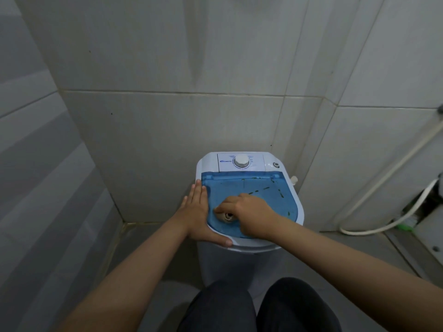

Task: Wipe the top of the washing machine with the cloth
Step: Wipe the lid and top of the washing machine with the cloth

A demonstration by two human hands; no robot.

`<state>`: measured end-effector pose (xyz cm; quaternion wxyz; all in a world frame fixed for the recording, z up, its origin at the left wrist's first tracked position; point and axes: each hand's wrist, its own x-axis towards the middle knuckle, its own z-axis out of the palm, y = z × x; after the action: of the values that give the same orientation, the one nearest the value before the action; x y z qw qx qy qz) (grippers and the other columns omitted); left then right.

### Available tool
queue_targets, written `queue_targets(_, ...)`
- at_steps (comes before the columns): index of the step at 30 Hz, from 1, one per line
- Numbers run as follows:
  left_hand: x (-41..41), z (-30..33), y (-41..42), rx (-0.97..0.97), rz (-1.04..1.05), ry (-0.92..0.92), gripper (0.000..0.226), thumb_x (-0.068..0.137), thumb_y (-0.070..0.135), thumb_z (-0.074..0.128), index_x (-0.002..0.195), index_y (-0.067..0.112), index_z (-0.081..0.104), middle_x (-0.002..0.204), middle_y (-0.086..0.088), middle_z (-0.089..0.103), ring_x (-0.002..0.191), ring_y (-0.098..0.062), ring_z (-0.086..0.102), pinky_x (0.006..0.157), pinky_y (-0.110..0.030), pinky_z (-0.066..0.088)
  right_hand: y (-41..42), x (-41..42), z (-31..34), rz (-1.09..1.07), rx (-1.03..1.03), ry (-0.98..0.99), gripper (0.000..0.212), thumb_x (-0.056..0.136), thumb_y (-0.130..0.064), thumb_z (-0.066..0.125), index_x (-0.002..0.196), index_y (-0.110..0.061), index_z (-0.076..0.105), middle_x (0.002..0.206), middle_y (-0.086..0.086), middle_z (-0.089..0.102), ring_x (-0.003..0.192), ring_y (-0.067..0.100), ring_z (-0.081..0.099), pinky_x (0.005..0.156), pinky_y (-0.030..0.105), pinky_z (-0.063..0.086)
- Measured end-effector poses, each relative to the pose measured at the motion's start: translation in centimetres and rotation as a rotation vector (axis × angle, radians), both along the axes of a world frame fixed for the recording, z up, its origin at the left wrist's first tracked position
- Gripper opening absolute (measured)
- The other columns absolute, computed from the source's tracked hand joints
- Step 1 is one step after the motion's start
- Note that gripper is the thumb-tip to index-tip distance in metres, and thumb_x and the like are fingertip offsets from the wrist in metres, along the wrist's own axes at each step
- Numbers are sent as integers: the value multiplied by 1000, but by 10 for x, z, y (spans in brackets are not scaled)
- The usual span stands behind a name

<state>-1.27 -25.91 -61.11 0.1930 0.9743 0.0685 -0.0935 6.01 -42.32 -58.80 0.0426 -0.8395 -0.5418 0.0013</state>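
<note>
A small white washing machine (239, 257) stands against the tiled wall, with a translucent blue lid (263, 195) on top and a white dial (241, 161) on the back panel. My right hand (251, 215) rests on the left half of the lid, closed on a small bunched beige cloth (226, 216) that peeks out under the fingers. My left hand (200, 215) lies flat, fingers together, along the machine's left rim, thumb on the front edge. Thin dark green streaks (261, 189) mark the lid toward the back right.
Grey tiled walls close in behind and to the left. A white hose (374, 230) loops over the floor at the right, beside a grey cabinet (431, 236). My dark-trousered knees (259, 307) are just in front of the machine.
</note>
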Motion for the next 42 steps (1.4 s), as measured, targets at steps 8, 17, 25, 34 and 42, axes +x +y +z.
queue_targets(8,0,-1,1,-4,5,-18,165,29,90,59,143,7,-26,152,-8,-36,140,-24,-30,117,-47,-7,3,29,53,-85,15,306,56,70,7,53,112,-29,62,114,0,67,103,21,60,89,40,52)
queue_targets(17,1,-1,2,-9,-16,5,158,39,86,63,142,10,-30,151,-6,-39,139,-25,-32,117,-49,-9,49,92,41,-254,21,-43,48,80,6,46,121,-17,57,119,11,55,100,35,55,63,34,36)
queue_targets(25,0,-2,2,-9,-11,3,159,39,86,64,143,8,-28,151,-6,-38,140,-23,-32,115,-46,-10,28,91,18,-211,-18,-179,50,86,1,42,128,-25,50,123,5,54,102,31,49,60,31,35)
queue_targets(34,-1,0,0,-4,7,-7,163,32,89,60,144,7,-26,152,-8,-36,141,-24,-30,116,-47,-9,9,88,31,-307,28,72,58,68,9,51,117,-21,61,113,10,63,103,33,57,79,43,51)
queue_targets(42,1,0,0,12,10,-6,169,21,95,51,144,6,-24,154,-9,-32,142,-25,-27,118,-47,-7,-28,50,31,-233,12,131,56,72,7,50,113,-29,63,114,-1,65,104,24,58,87,44,51)
